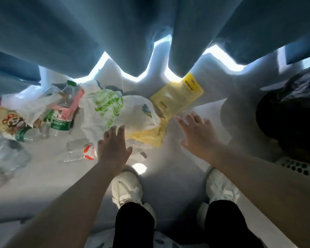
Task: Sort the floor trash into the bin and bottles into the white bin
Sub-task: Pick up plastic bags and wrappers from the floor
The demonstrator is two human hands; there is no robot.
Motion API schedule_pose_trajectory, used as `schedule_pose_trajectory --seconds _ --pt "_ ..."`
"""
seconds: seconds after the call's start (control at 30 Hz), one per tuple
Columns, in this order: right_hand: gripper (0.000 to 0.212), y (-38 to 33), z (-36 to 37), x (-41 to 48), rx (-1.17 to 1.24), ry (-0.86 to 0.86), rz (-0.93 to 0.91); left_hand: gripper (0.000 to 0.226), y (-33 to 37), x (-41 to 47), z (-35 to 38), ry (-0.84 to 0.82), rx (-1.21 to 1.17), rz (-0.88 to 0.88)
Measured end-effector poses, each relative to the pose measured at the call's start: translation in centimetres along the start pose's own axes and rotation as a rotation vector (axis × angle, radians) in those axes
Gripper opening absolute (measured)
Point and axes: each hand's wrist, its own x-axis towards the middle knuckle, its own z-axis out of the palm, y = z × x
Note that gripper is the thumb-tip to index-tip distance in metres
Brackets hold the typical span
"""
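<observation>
Two hands reach over the floor (pixel 43 178), fingers spread and holding nothing: the left hand (pixel 113 146) has its fingertips at the near edge of a white bag (pixel 106 108), the right hand (pixel 197 134) is just short of a yellow bag (pixel 175 97). A bottle (pixel 79 155) lies just left of the left hand, others farther left. The black-lined bin (pixel 284 119) is right of the right hand, the white bin (pixel 297 167) beside that forearm.

Single head-worn wide-angle view, steeply down and forward, close above floor (pixel 168 185) and curtain (pixel 115 33) hem.
</observation>
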Motion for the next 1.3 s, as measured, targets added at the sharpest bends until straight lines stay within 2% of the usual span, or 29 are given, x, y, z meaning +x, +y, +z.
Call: schedule_pose_trajectory --seconds 0.1,0.27,0.33,0.43,0.63,0.77,0.9,1.0,1.13,1.2,1.3 --pt "0.076 -1.5 2.3 2.4 0.069 -0.026 0.033 0.074 -2.0 2.0 2.0 0.015 -0.053 -0.086" --pt "0.072 -2.9 6.2 5.7 0.256 0.029 0.164 0.104 -3.2 5.8 4.3 -0.011 -0.147 -0.179" --pt "0.077 -3.1 7.3 6.7 0.303 0.03 0.212 0.106 -3.2 7.1 5.3 -0.012 -0.141 -0.17" --pt "0.076 -3.3 8.5 7.8 0.342 0.073 0.224 0.087 -2.9 8.8 6.3 0.02 -0.08 -0.158" --pt "0.066 -4.2 9.4 7.4 0.546 0.114 0.272 0.021 -3.7 10.3 5.5 0.161 -0.188 -0.117" --pt "0.071 -5.1 9.4 6.1 0.748 0.067 0.4 0.011 -5.3 9.5 4.1 0.207 -0.257 -0.062" --pt "0.088 -6.9 10.1 6.3 0.54 0.055 0.509 0.019 -6.7 9.1 2.6 0.22 -0.274 -0.032" --pt "0.071 -8.0 10.8 6.6 0.48 0.062 0.58 0.019 -7.2 9.3 1.9 0.239 -0.286 0.007" --pt "0.021 -8.1 11.9 6.3 0.508 0.037 0.531 0.019 -6.9 9.1 1.2 0.275 -0.298 0.067" --pt "0.014 -7.7 12.2 5.6 0.543 0.001 0.511 0.02 -6.8 8.8 0.8 0.281 -0.316 0.066" --pt "0.015 -6.5 11.5 3.9 0.584 -0.095 0.519 0.021 -6.7 7.9 -0.3 0.289 -0.321 0.056"
